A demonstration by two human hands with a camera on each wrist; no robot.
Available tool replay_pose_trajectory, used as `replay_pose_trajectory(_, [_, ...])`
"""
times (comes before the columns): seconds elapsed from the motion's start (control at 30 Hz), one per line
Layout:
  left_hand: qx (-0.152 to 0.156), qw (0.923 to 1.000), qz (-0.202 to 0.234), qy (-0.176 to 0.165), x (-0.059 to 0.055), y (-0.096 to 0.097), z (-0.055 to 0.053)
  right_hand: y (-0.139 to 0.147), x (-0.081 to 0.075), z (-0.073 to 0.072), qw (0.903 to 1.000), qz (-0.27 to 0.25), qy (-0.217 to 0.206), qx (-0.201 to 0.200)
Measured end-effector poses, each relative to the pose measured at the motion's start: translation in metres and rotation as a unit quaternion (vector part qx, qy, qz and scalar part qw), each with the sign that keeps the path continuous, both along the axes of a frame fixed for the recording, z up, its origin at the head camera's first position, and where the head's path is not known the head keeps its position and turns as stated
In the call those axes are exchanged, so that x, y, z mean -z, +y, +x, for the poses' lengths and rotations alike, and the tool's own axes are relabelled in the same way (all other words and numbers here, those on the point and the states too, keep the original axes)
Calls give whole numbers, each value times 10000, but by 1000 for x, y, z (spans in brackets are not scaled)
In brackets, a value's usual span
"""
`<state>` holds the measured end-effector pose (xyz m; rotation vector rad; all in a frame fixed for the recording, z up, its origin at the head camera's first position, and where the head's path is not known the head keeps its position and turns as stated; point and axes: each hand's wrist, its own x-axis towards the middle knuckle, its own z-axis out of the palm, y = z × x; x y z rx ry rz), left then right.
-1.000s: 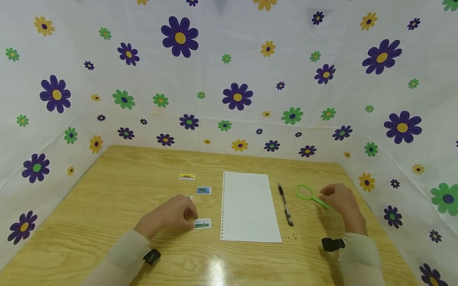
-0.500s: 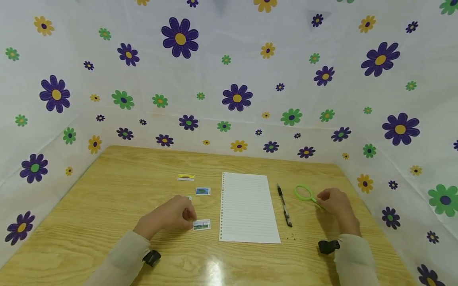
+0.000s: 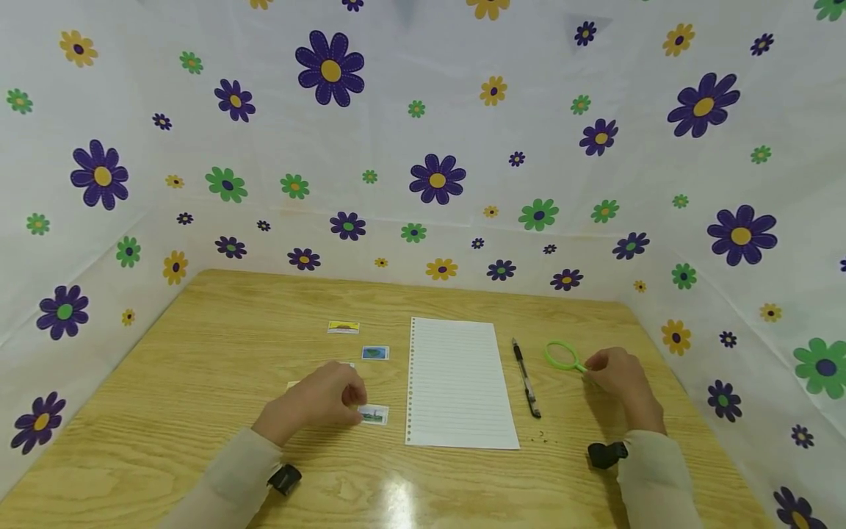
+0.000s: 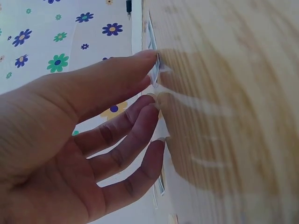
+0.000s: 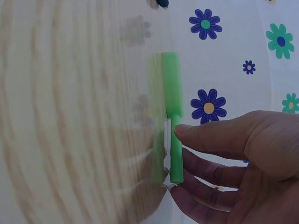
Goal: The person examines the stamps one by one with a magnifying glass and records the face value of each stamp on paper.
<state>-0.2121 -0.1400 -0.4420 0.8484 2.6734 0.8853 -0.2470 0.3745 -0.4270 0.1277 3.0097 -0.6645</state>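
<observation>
Landscape stamp: we locate it on the near left part of the table, just left of the lined paper, with its long axis running left to right. Our left hand is at its left end; in the left wrist view, thumb and forefinger appear to pinch that end, so the stamp extends rightward from the grip, toward the paper. The yellow stamp and the blue stamp lie farther from us than this hand.

Right of the paper we note the pen, apart from both hands, its long axis close to parallel with the paper's right edge.

Magnifying glass: positioned right of the pen. Our right hand grasps its handle between thumb and fingers. The long axis slants, the ring pointing left and away from us; we cannot tell whether the glass rests fully on the table.

Controlling relation, in our judgement: the stamp lies left of the ring and nearer to us, with paper and pen between; the left hand is nearer the stamp, the right hand the glass.
</observation>
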Motion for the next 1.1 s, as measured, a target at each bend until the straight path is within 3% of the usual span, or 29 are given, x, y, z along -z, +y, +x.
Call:
replay_pose_trajectory(0.77, [-129, 9997, 89, -170, -2, -1, -1, 3, 6, 2, 9998, 98, 177, -41])
replay_pose_trajectory(1.1, [-135, 9996, 183, -178, -1, -1, -1, -12, -6, 4, 9993, 17, 310, -195])
